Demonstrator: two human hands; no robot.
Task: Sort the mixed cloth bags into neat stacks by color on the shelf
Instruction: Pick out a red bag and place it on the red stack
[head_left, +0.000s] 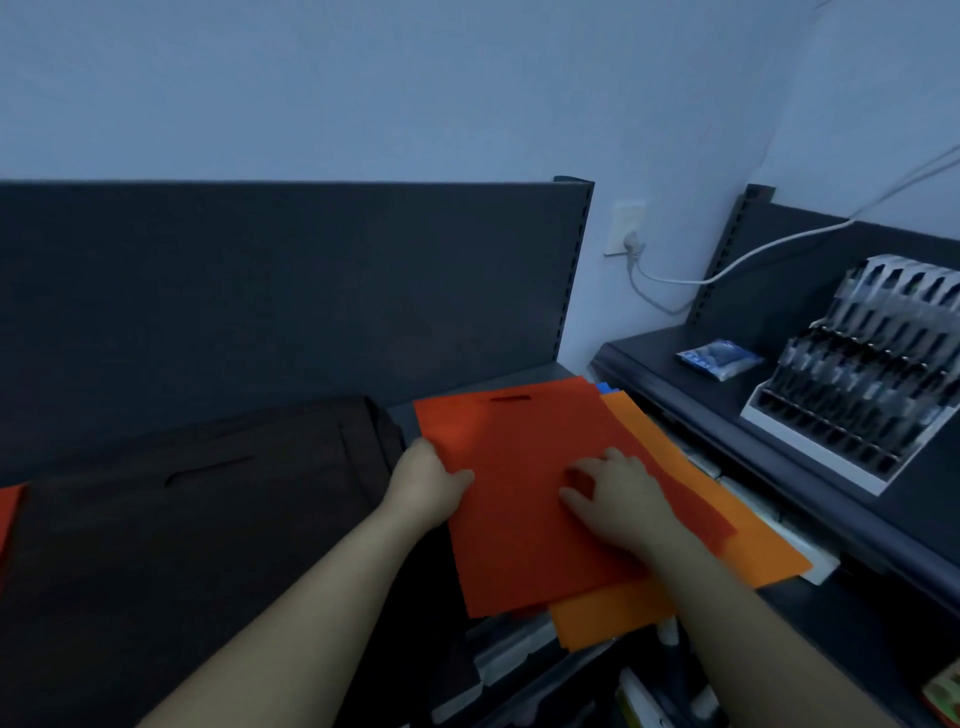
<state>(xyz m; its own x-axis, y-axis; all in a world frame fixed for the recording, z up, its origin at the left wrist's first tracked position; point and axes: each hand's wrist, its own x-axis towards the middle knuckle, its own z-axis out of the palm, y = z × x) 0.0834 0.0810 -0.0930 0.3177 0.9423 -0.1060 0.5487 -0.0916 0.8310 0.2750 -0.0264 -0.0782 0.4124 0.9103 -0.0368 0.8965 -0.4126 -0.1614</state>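
**Sorting step, head view.** My left hand (431, 480) pinched the nine o'clock edge of the red bag (519, 441), thumb on top and fingers tucked beneath. My right hand (618, 501) lay on the bag's face toward four o'clock, fingers spread and pressing, grasping nothing. The red bag topped a mixed pile at the right end of the shelf (540, 375). An orange bag (753, 551) fanned out below it at four o'clock, and a blue bag (604, 387) peeped out at one o'clock. A stack of dark brown bags (208, 493) lay just beside, at nine o'clock. A strip of red cloth (10, 519) farther that way probably marked the red stack. To do the step well, I judged that the right palm should ease off before the left drew the bag away, lest the orange bag drag along. Limp cloth wants carrying flat by two edges.
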